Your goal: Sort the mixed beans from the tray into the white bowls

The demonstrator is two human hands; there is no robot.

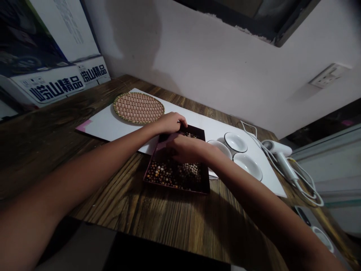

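Directly below the right hand, grip unclear, lie beads; their box runs lengthwise toward the tabletop's front edge.

Here I see one camera, worn on the person's head, peering forward and down past both forearms, the dark box close below, the wall beyond running aslant across its wide view.
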